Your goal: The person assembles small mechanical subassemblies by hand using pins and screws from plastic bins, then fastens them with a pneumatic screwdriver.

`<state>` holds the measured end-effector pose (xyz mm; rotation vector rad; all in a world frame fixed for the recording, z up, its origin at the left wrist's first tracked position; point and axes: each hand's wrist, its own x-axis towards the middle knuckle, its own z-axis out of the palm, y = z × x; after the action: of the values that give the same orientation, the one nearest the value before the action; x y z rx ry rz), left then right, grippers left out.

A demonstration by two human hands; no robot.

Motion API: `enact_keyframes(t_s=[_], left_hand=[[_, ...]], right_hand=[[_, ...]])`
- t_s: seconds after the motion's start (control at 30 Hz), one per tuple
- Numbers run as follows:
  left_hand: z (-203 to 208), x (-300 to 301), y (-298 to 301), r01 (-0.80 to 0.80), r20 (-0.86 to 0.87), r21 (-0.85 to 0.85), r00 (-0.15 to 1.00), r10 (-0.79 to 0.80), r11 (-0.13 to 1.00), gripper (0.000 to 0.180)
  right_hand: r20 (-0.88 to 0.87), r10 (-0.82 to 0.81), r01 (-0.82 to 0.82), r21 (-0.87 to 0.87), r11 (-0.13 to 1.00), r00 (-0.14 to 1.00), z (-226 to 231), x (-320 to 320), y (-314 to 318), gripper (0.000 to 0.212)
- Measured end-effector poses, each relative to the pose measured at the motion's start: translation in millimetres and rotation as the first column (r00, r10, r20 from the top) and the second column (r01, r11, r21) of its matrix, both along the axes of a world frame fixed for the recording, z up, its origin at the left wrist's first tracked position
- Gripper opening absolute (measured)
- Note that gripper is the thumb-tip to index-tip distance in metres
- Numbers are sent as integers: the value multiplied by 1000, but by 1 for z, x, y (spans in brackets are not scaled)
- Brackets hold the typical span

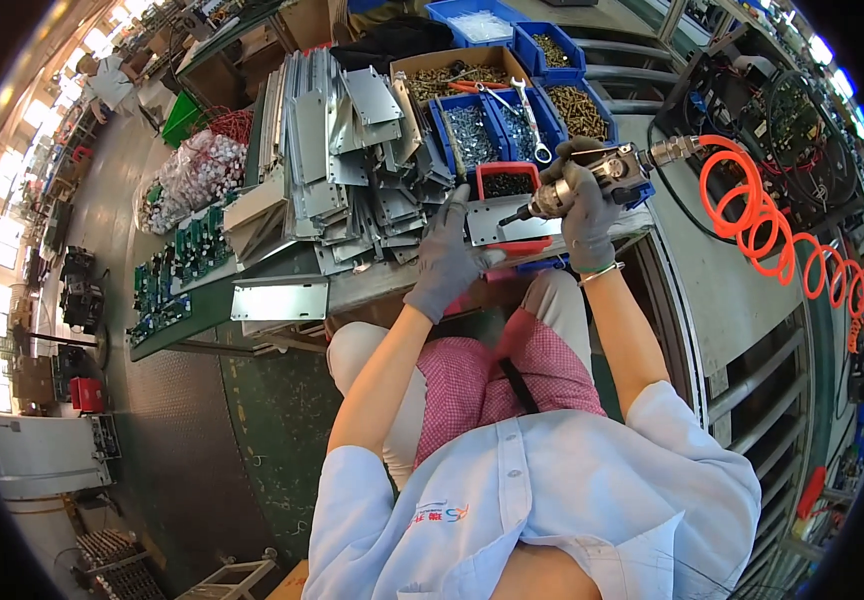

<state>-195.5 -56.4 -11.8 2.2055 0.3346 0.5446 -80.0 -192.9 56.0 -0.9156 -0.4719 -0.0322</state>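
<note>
Part of metal plate [486, 226] hidden behind air driver [614, 172]

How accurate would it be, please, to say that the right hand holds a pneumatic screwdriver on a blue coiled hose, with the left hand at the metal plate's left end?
Only the colour is wrong: the head view shows an orange coiled hose. The right hand does hold the pneumatic screwdriver, with the left hand at the metal plate's left end.

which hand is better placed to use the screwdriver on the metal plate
Right, most likely: the right hand holds the pneumatic screwdriver, its bit pointing over the metal plate. The left hand holds no tool and sits at the plate's left end.
</note>
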Motion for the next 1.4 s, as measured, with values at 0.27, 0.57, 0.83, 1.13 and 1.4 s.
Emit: enact_keyframes(t_s=[0.27,0.57,0.83,1.13,1.4], left_hand=[[-2,-3,3,102,25,24,994,-103,994,88],[-11,-4,7,109,201,112,971,-129,988,85],[-26,-2,11,113,101,201,986,-135,973,67],[-24,0,5,80,36,190,995,-89,978,58],[-15,-6,3,56,165,219,982,-93,974,71]], right_hand=[[21,83,-80,-133,988,996,6,-18,15,23],[30,270,-257,-219,941,962,26,-38,36,22],[198,361,-240,-458,856,911,34,-48,63,20],[121,435,-316,-522,792,892,34,-48,57,22],[449,241,41,-532,845,860,45,-61,38,22]])
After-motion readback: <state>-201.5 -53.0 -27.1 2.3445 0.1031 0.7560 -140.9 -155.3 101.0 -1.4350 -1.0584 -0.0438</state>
